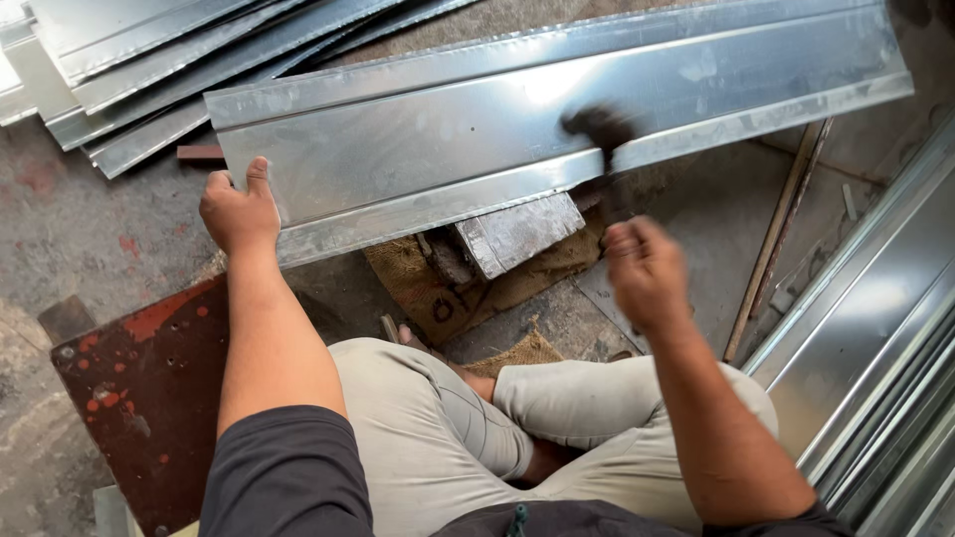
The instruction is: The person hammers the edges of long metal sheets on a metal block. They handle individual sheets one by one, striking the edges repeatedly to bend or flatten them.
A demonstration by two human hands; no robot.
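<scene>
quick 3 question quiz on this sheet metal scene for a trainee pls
1. True or false: the left hand grips the end of the long metal sheet.
2. What does the right hand hold? A hammer, B pliers, C brush.
3. What lies under the sheet's near edge, on the burlap?

Key: 1 true. 2 A, its head blurred at the folded edge. 3 A metal block.

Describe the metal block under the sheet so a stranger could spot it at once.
Start at the long shiny metal sheet the left hand grips. Under its near edge, on brown burlap sacking, sits a grey metal block. Unlike the bright sheets around it, it is thick, dull and scuffed.
</scene>
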